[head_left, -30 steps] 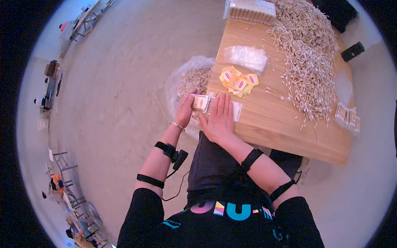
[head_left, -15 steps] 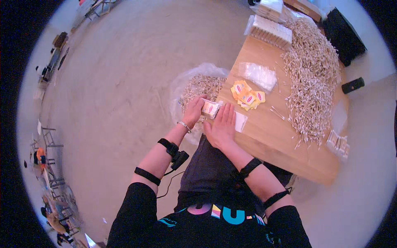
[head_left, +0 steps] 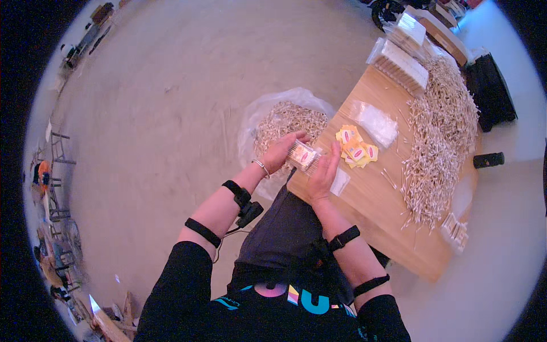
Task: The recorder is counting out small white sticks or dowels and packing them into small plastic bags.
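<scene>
A small clear pack of cotton swabs [head_left: 303,155] with a printed card inside is in my left hand [head_left: 280,151], over the table's left corner. My left fingers are closed about its left side. At the pack's right end my right hand [head_left: 325,175] is held with its fingers straight and together, palm turned toward the pack. It seems to touch the end of the pack. Beside the right hand, a white slip [head_left: 340,182] lies on the table. Several yellow-orange cards [head_left: 357,149] lie in a loose heap just beyond, next to a stack of clear plastic bags [head_left: 376,123].
A long heap of loose cotton swabs [head_left: 436,148] covers the right side of the wooden table [head_left: 376,211]. Filled packs [head_left: 400,67] are stacked at the far end, and more [head_left: 454,232] sit at the near right. A clear sack of swabs [head_left: 259,117] stands on the floor to the left.
The view has swung, so the table sits farther right and lower. My right hand has risen off the tabletop and turned upright against the pack's end. The left hand still holds the pack.
</scene>
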Demonstrator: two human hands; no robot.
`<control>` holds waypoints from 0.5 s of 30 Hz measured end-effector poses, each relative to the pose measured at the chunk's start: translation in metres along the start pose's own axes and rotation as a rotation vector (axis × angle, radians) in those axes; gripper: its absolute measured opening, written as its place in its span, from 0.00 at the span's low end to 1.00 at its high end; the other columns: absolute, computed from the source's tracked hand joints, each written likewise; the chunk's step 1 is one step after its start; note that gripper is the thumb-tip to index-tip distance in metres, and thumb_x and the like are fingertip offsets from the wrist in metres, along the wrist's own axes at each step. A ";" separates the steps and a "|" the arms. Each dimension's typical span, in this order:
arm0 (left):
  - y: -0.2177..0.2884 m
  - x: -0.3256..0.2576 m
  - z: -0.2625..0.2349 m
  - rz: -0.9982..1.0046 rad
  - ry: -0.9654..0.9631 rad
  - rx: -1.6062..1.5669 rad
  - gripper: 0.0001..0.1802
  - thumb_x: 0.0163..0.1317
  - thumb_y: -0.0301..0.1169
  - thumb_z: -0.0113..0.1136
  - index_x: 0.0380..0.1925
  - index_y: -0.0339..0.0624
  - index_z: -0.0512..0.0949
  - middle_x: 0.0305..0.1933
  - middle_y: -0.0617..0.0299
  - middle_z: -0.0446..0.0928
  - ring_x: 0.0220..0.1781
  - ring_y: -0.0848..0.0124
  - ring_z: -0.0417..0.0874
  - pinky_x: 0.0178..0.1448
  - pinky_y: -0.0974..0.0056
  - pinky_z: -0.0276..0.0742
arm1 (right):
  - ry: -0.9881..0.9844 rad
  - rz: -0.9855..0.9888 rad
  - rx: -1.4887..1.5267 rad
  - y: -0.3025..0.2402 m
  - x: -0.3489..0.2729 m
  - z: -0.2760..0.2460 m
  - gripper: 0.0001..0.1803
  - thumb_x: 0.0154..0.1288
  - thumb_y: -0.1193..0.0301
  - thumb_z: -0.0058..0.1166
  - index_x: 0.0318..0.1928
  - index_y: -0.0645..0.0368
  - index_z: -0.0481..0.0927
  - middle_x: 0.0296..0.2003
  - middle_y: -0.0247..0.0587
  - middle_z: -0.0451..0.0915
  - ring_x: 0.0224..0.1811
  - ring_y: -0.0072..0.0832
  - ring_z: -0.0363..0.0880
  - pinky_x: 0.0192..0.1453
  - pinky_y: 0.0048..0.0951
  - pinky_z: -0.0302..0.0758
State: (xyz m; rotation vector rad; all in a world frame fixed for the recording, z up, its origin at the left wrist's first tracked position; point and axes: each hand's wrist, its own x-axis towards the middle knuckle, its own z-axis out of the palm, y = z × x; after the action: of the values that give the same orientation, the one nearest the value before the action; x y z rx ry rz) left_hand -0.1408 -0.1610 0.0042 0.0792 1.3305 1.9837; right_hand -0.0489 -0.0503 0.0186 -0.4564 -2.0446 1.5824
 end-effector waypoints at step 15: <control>-0.018 0.004 -0.007 0.156 0.296 0.462 0.32 0.68 0.51 0.37 0.58 0.33 0.63 0.56 0.52 0.70 0.60 0.66 0.68 0.65 0.65 0.59 | 0.024 -0.023 0.005 -0.011 0.001 0.032 0.24 0.66 0.67 0.34 0.57 0.70 0.62 0.63 0.57 0.58 0.68 0.43 0.53 0.70 0.36 0.47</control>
State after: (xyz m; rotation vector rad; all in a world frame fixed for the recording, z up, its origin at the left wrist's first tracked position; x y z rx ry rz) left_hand -0.1378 -0.1606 -0.0153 0.1129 2.0132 1.8227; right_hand -0.0676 -0.0777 0.0229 -0.4470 -2.0208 1.5608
